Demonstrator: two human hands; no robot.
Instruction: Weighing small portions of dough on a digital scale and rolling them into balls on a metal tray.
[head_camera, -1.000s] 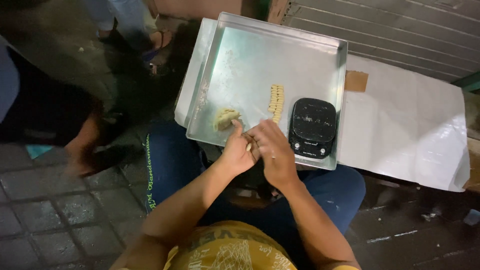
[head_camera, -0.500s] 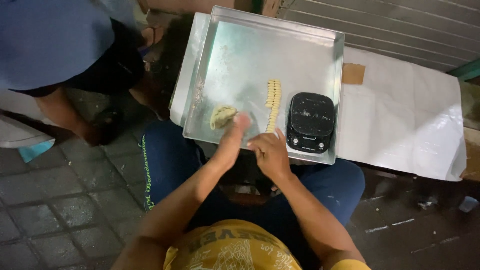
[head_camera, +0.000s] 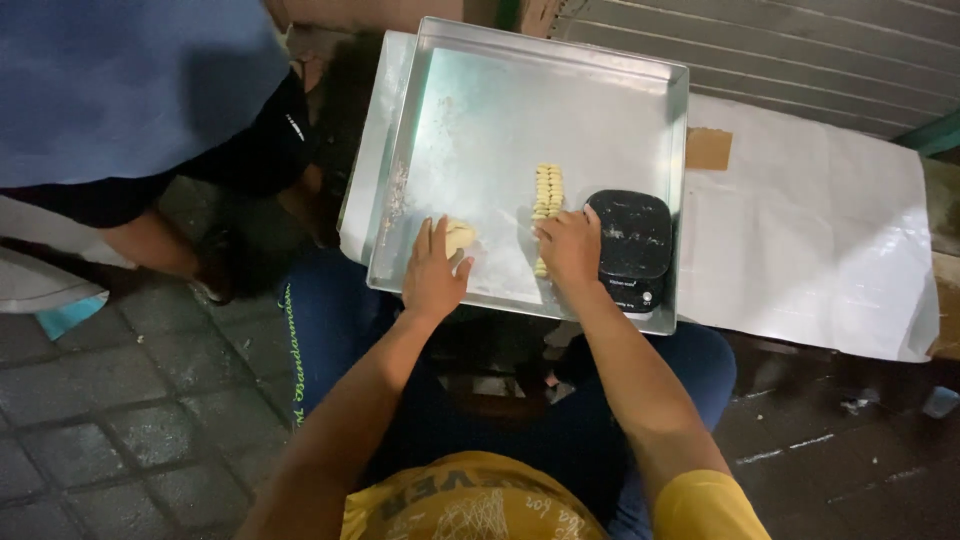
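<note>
A black scale (head_camera: 632, 248) sits just right of the right hand (head_camera: 570, 248), whose loosely curled fingers (head_camera: 548, 234) touch the dough-piece row (head_camera: 546, 205); the left hand (head_camera: 432, 272) has flat, spread fingers (head_camera: 424, 238) covering a dough lump (head_camera: 459, 237) on the metal tray (head_camera: 480, 110).

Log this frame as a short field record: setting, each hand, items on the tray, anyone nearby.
setting: metal tray on the person's lap, paved floor below
left hand: resting on a dough lump
right hand: at the near end of a row of small dough pieces
other item: black digital scale at the tray's right near corner
beside tray: white paper sheet
nearby: another person in a blue top, left
</note>
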